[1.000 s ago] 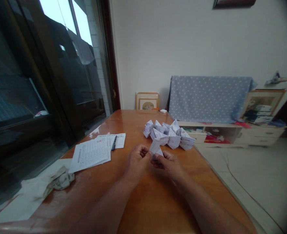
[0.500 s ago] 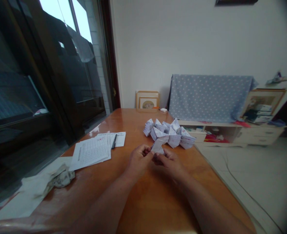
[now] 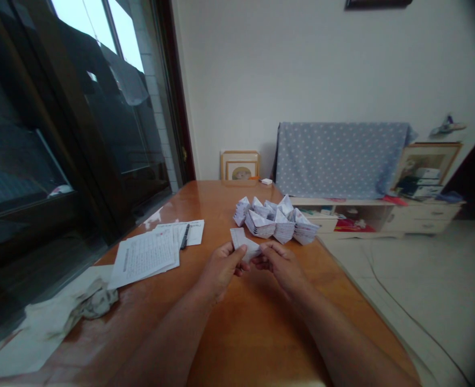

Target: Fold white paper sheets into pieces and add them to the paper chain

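Observation:
A small folded piece of paper (image 3: 244, 244) is held above the wooden table between my two hands. My left hand (image 3: 225, 264) pinches its left side, thumb on top. At the paper's right end, the fingertips of my right hand (image 3: 278, 262) are closed on it. One flap of the paper sticks up toward the upper left. Just beyond my hands stands a group of stacked folded-paper pieces (image 3: 260, 224) with pointed tops and printed lines on them.
Printed sheets (image 3: 144, 257) lie to the left on the table (image 3: 237, 333), with a black pen (image 3: 185, 236) on them. Nearer, a crumpled cloth (image 3: 96, 300) rests on white paper (image 3: 23, 349). A small white object (image 3: 266, 181) sits at the far end. The table's right edge borders the floor.
The paper has turned in my hands, its raised flap now leaning left instead of right. My left hand shifted slightly left and its grip changed. The whole view moved a little.

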A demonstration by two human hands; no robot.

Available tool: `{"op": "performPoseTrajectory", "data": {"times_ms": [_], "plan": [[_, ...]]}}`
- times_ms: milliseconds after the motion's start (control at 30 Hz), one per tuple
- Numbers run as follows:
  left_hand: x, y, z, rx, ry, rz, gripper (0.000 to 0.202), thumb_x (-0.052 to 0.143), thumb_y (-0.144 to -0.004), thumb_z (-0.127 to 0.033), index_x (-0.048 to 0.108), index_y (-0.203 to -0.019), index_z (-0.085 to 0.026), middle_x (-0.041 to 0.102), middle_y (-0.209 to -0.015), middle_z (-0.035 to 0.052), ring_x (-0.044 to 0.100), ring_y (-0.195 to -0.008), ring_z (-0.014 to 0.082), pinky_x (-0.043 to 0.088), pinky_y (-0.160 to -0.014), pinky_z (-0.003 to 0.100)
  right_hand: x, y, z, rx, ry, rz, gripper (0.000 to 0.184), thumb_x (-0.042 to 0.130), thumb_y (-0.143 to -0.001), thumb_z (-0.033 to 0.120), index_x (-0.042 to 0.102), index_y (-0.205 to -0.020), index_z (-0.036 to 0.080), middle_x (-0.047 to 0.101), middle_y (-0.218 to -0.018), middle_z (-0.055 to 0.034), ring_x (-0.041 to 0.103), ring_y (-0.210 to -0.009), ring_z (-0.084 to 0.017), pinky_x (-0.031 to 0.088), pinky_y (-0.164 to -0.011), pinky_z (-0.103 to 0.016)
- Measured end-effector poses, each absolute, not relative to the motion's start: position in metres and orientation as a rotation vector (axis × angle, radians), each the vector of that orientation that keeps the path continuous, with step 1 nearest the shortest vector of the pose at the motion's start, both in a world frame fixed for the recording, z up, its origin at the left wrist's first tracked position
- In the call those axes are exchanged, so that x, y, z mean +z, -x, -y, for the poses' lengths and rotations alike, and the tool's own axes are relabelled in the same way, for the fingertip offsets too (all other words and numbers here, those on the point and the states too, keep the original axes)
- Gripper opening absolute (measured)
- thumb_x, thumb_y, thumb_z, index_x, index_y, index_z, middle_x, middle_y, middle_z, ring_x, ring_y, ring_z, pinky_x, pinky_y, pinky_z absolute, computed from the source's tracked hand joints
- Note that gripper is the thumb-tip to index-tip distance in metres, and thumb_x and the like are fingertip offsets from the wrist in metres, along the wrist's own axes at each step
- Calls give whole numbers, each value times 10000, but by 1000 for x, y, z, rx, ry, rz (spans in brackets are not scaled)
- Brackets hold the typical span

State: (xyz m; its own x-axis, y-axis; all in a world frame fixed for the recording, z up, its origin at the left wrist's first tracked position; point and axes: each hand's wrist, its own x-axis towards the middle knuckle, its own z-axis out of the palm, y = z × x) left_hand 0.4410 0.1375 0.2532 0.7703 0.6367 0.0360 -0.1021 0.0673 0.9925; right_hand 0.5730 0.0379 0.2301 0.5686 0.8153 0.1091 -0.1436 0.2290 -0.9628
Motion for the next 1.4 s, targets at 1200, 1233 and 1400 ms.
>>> {"op": "performPoseTrajectory", "data": {"times_ms": [1200, 1233, 1400], "plan": [[256, -436, -145, 613, -1525, -485, 172, 596, -841, -354, 593, -897, -191, 622, -718, -21, 551, -592, 95, 336, -520, 194, 238, -570, -29, 671, 1392, 806, 333, 628, -820, 513, 603, -708, 200, 557, -572, 26, 455, -464, -106, 314, -458, -254], [256, -435, -144, 565, -1550, -476, 152, 590, -838, -336, 598, -884, -192, 605, -686, -29, 532, -571, 93, 334, -519, 196, 241, -572, -28, 592, 1366, 800, 274, 643, -809, 470, 626, -755, 202, 568, -606, 28, 464, -498, -107, 332, -486, -255], [261, -435, -134, 379, -1618, -392, 128, 580, -817, -271, 641, -887, -184, 589, -673, -34, 459, -530, 83, 322, -519, 207, 253, -571, -22, 728, 1207, 820, 421, 611, -775, 325, 628, -1180, 211, 639, -760, 14, 533, -568, -120, 366, -544, -262]]}}
